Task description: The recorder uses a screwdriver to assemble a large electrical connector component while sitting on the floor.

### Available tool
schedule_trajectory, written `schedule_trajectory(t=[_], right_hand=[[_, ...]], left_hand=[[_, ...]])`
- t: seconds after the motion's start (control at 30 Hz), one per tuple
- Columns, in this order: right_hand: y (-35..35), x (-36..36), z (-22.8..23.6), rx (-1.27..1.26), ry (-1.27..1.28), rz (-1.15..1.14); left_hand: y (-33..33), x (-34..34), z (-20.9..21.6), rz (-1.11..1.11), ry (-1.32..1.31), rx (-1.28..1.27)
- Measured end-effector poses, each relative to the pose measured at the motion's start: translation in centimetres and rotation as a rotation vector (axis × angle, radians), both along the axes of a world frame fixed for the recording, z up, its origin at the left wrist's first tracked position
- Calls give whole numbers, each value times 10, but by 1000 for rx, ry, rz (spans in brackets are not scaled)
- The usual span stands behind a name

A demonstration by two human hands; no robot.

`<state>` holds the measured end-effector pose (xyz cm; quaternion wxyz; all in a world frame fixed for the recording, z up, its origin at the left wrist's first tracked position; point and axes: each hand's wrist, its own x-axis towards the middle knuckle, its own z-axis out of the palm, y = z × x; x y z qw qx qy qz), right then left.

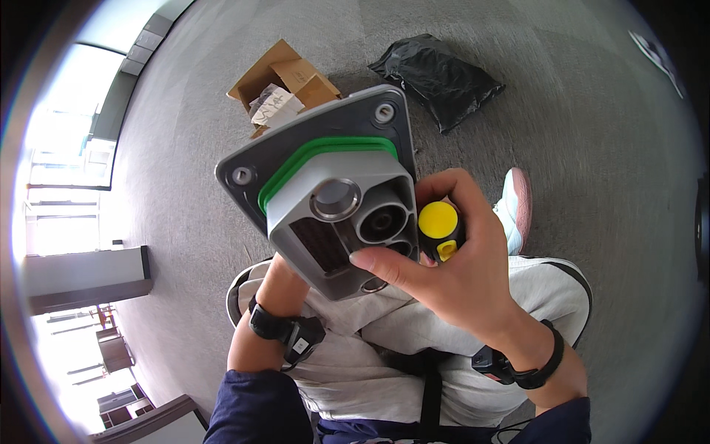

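Note:
A grey housing (pixel 336 159) with a flat flange plate, a green gasket, round ports and a grilled slot is held up before me, tilted. My right hand (pixel 470 259) is closed on its right side, thumb on the port face and index finger bent at the flange edge. Between that hand and the housing sits a black round piece with a yellow disc (pixel 438 220) and a small yellow tab; I cannot tell what it is. My left hand (pixel 287 280) reaches up behind the housing, which hides its fingers. A sliver of fingertip shows beside the yellow tab.
An open cardboard box (pixel 310 81) with crumpled white paper (pixel 275 106) stands on the grey carpet ahead. To its right lies a black plastic bag (pixel 444 78). My crossed legs (pixel 370 377) are beneath my hands, with a pale shoe (pixel 510 211) at right.

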<state>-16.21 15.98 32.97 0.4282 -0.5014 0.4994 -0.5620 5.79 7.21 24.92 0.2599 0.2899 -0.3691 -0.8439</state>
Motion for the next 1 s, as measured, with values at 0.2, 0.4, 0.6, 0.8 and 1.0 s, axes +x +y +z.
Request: schedule_trajectory(t=[0.2, 0.4, 0.6, 0.8, 1.0], right_hand=[[-1, 8, -3, -67, 8, -25], [3, 3, -1, -82, 135, 4], [2, 1, 0, -143, 160, -20], [3, 0, 2, -150, 139, 23], [1, -1, -3, -99, -3, 39]], left_hand=[[8, -2, 2, -18, -16, 33], [13, -5, 2, -26, -30, 63], [12, -8, 0, -27, -42, 74], [15, -5, 4, -13, -53, 80], [13, -19, 19, 15, -19, 94]])
